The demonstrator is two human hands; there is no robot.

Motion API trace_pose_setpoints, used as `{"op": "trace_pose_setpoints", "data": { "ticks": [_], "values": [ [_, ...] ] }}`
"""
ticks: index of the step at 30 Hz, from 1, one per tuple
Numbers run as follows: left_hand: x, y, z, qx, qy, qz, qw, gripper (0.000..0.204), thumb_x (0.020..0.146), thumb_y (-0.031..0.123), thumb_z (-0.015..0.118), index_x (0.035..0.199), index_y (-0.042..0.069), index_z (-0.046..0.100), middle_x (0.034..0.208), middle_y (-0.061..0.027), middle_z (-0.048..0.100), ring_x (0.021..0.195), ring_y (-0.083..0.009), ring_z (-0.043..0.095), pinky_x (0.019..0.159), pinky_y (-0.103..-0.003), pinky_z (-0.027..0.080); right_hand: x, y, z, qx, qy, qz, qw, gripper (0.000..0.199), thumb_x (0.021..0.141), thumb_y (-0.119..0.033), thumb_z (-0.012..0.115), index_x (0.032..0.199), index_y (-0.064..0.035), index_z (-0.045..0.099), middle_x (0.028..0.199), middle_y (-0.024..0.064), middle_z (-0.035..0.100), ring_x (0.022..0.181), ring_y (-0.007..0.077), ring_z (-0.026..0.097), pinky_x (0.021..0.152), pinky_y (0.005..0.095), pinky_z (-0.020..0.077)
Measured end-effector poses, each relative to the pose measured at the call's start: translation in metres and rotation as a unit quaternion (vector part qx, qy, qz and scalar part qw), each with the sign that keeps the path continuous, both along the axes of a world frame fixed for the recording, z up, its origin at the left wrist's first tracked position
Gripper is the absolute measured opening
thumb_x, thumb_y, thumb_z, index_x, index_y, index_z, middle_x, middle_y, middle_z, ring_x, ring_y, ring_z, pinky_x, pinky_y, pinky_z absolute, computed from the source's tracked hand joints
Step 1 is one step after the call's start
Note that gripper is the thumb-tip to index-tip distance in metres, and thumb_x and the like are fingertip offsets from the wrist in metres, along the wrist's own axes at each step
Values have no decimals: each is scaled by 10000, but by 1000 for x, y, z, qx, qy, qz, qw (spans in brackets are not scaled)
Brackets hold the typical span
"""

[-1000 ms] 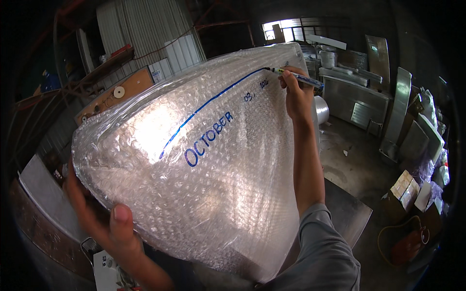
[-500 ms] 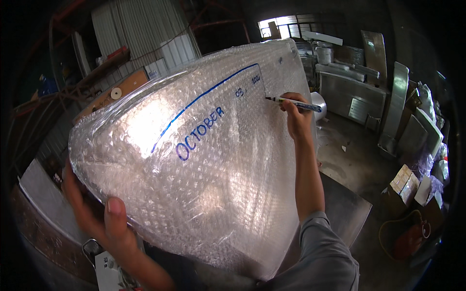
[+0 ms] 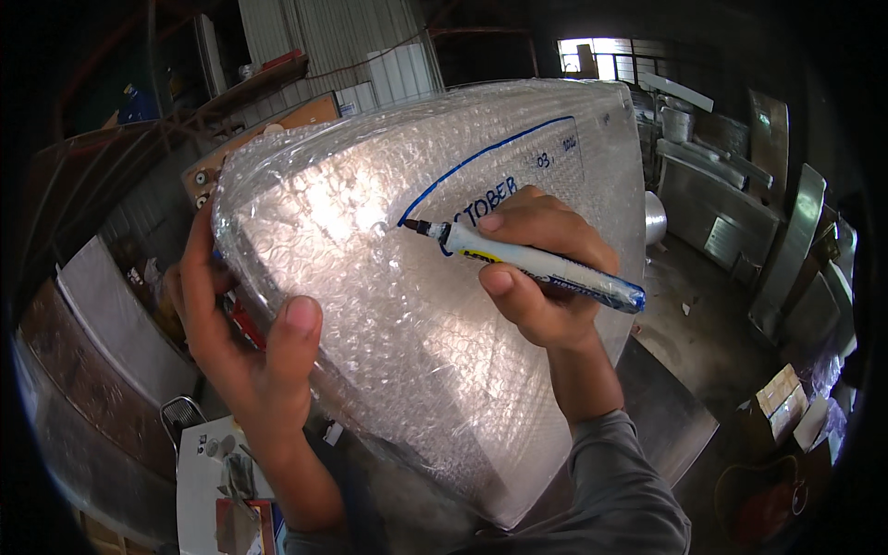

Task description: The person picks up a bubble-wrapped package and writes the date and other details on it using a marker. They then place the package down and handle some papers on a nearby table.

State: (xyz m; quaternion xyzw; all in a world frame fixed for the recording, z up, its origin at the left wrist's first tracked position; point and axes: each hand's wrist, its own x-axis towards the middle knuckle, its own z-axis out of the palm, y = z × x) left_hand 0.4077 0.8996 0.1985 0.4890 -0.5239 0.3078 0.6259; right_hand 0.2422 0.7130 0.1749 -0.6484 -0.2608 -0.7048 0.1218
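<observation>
Pkg: bulky, bubble-wrapped, fills ctr of head view, blue ltrs & blue line on its face.
R hand: grips blue-&-white marker over pkg, dark tip at line's lower L end.
L hand: clasps pkg's L edge, thumb on near side.
White tabletop: cluttered, lower L of pkg.
Metal panels: upright, well R of pkg.

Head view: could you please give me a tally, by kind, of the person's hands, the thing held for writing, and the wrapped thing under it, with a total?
Hands: 2 (left hand, right hand)
White-and-blue marker pen: 1
Bubble-wrapped package: 1
Total: 4
</observation>
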Motion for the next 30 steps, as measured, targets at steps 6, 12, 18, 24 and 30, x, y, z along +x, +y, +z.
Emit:
{"op": "trace_pose_setpoints", "data": {
  "ticks": [6, 12, 18, 24, 30],
  "values": [
    [2, 3, 1, 9, -15, 22, 1000, 934, 748, 581, 726, 1450, 1, 519, 1129, -114, 500, 1011, -228, 489, 866, -390, 416, -4, 6, 1, 2, 29, -39, 999, 264, 863, -135, 798, 1032, 40, 695, 886, 143, 722, 710, 197, 664, 654, 310, 492],
    [1, 2, 2, 0, -17, 24, 1000, 929, 757, 582, 721, 1451, -1, 517, 1137, -113, 498, 1017, -224, 493, 881, -387, 413, -13, 0, -24, -2, 42, -3, 999, 175, 815, -140, 816, 946, -45, 748, 849, 82, 762, 714, 176, 718, 634, 281, 551],
    [2, 1, 2, 1, 0, 9, 1000, 936, 774, 581, 716, 1467, -8, 497, 1178, -126, 500, 1068, -242, 530, 926, -400, 430, -19, -4, -41, 16, 59, -7, 998, 161, 818, -129, 811, 941, -44, 750, 829, 83, 760, 707, 176, 716, 626, 287, 553],
    [0, 3, 2, 6, -6, 11, 1000, 939, 802, 592, 699, 1470, -28, 473, 1229, -152, 507, 1142, -281, 554, 970, -438, 443, -35, -51, -56, 126, 58, -30, 990, 240, 893, -178, 790, 1003, 16, 701, 855, 99, 711, 675, 129, 612, 567, 261, 449],
    [6, 1, 0, 11, -27, 11, 1000, 929, 835, 596, 666, 1482, -34, 453, 1318, -201, 513, 1209, -318, 553, 1006, -458, 444, -47, -104, -71, 311, 18, 17, 950, 230, 924, -140, 778, 1066, 26, 706, 936, 90, 725, 742, 80, 632, 603, 198, 476]
  ]
}}
